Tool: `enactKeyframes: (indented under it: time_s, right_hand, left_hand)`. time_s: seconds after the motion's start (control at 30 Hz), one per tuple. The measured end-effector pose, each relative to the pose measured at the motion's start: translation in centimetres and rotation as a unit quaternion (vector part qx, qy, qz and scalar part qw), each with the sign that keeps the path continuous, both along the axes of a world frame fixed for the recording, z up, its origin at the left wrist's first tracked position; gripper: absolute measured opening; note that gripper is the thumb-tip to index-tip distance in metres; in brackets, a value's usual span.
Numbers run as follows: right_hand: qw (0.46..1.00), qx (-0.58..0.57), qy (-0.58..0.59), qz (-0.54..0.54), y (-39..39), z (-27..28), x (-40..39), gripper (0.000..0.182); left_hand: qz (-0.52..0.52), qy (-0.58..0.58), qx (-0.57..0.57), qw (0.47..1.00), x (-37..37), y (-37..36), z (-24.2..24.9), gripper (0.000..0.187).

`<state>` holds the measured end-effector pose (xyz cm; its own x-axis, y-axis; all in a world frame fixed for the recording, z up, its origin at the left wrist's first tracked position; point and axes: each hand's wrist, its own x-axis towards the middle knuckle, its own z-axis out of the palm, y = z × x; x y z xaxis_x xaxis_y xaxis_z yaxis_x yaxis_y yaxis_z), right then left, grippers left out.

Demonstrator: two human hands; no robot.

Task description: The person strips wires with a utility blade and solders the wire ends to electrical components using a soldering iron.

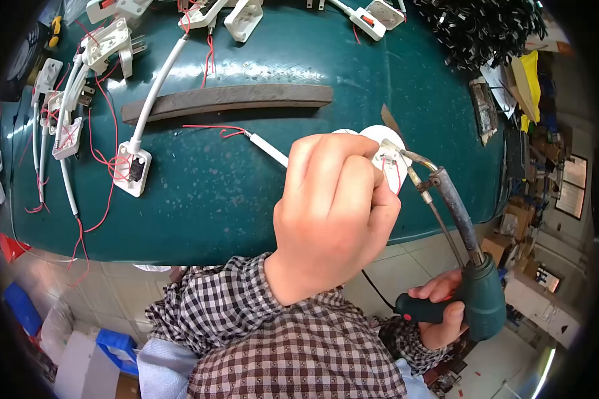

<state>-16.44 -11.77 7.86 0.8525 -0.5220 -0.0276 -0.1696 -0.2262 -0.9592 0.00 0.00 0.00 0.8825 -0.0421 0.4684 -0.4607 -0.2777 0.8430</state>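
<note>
white cable [160, 87] across grey bar [246, 98], beyond hands [336, 206]

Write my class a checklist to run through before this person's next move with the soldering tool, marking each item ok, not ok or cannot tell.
1. Soldering tool held by its handle: ok, the right hand is around it.
2. White round part steadied: ok, the left hand has its fingertips at the edge.
3. Left fingers well clear of the tool's tip: not ok, in my judgement; they are close beside it.
4. Tip hot: cannot tell.
5. Grey bar out of the way: ok, it lies apart, beyond the left hand.
</note>
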Motion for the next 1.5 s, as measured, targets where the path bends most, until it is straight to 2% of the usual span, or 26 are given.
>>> enactKeyframes:
  time_s: [0.07,0.17,0.23,0.3,0.37,0.47,0.5,0.57,0.63,0.67,0.7,0.73,0.77,0.83,0.97,1.03,1.07,1.1,1.13,1.17,1.2,1.23,1.3,1.37,1.43,1.5]
  right_hand:
    - [0.999,0.022,-0.033,-0.003,-0.1,-0.1,0.2,0.055]
    - [0.99,0.105,-0.094,-0.014,-1.8,-0.5,0.6,0.051]
    - [0.986,0.109,-0.126,-0.026,-3.0,-0.9,0.8,0.048]
    - [0.942,0.246,-0.19,-0.123,-4.7,-1.5,0.7,0.05]
    - [0.936,0.263,-0.201,-0.117,-7.5,-2.4,-0.1,0.046]
    - [0.893,0.384,-0.202,-0.12,-11.7,-4.2,-1.2,0.044]
    - [0.889,0.389,-0.208,-0.121,-13.1,-4.8,-1.2,0.044]
    - [0.842,0.467,-0.224,-0.152,-15.5,-6.2,-1.0,0.043]
    - [0.848,0.443,-0.224,-0.187,-18.5,-7.9,-0.7,0.037]
    - [0.842,0.429,-0.216,-0.244,-18.3,-7.1,0.1,0.033]
    - [0.862,0.419,-0.191,-0.211,-20.3,-7.6,-0.5,0.03]
    - [0.827,0.445,-0.211,-0.272,-21.4,-8.0,-0.1,0.03]
    - [0.809,0.481,-0.232,-0.247,-22.9,-8.6,0.1,0.026]
    - [0.783,0.484,-0.272,-0.281,-24.9,-8.5,1.5,0.027]
    - [0.718,0.629,-0.252,-0.158,-32.5,-10.7,3.4,0.038]
    - [0.795,0.51,-0.249,-0.213,-31.2,-10.2,5.4,0.045]
    - [0.806,0.508,-0.207,-0.224,-30.6,-9.7,5.4,0.048]
    - [0.866,0.432,-0.125,-0.219,-30.3,-9.1,5.1,0.05]
    - [0.865,0.436,-0.119,-0.216,-29.7,-8.8,4.8,0.05]
    - [0.917,0.307,-0.025,-0.252,-29.1,-8.6,4.4,0.055]
    - [0.943,0.168,0.069,-0.279,-28.6,-8.3,3.9,0.062]
    - [0.943,0.171,0.071,-0.278,-28.5,-7.6,3.5,0.062]
    - [0.912,0.041,0.323,-0.248,-28.5,-6.6,2.2,0.062]
    - [0.875,-0.179,0.364,-0.264,-23.4,-4.9,3.3,0.049]
    - [0.908,-0.227,0.268,-0.227,-18.9,-2.4,4.9,0.032]
    - [0.965,-0.197,0.115,-0.13,-14.4,-1.9,7.0,0.023]
  left_hand:
    - [0.003,0.003,0.003,1.0,0.1,0.2,0.1,0.02]
    - [-0.005,-0.004,0.011,1.0,0.1,0.1,0.2,0.019]
    - [-0.008,-0.022,0.013,1.0,0.1,0.0,-0.1,0.019]
    - [-0.01,-0.024,0.016,1.0,0.1,0.1,-0.1,0.019]
    - [-0.017,-0.035,0.031,0.999,0.1,0.2,0.0,0.019]
    - [-0.029,0.015,0.058,0.998,-0.2,0.3,0.4,0.019]
    - [-0.031,0.009,0.064,0.997,-0.1,0.4,0.5,0.019]
    - [-0.032,-0.04,0.103,0.993,0.3,0.4,0.9,0.017]
    - [-0.042,-0.019,0.122,0.991,0.1,0.4,1.4,0.015]
    - [-0.043,0.005,0.111,0.993,-0.3,0.6,1.3,0.014]
    - [-0.04,0.029,0.105,0.993,-0.6,0.7,1.1,0.012]
    - [-0.034,0.052,0.084,0.995,-0.9,0.7,1.1,0.014]
    - [-0.019,0.072,0.073,0.994,-0.9,0.7,1.0,0.016]
    - [-0.008,0.074,0.091,0.993,-1.0,0.8,1.3,0.016]
    - [-0.02,0.026,0.121,0.992,-0.4,0.5,1.8,0.019]
    - [-0.022,0.011,0.121,0.992,-0.3,0.6,1.5,0.02]
    - [-0.025,0.016,0.117,0.993,-0.3,0.7,1.3,0.02]
    - [-0.02,0.019,0.122,0.992,-0.3,0.8,1.4,0.02]
    - [-0.032,0.021,0.14,0.989,-0.3,0.9,1.6,0.017]
    - [-0.046,0.023,0.158,0.986,-0.3,1.0,1.7,0.014]
    - [-0.052,0.044,0.144,0.987,-0.4,1.1,1.7,0.014]
    - [-0.051,0.045,0.147,0.987,-0.3,1.1,1.7,0.014]
    - [-0.063,0.052,0.144,0.986,-0.3,1.2,1.8,0.013]
    - [-0.064,0.065,0.144,0.985,-0.3,1.1,1.9,0.011]
    - [-0.055,0.053,0.118,0.99,-0.3,1.1,1.6,0.022]
    - [-0.06,0.062,0.081,0.993,-0.4,1.3,1.1,0.026]
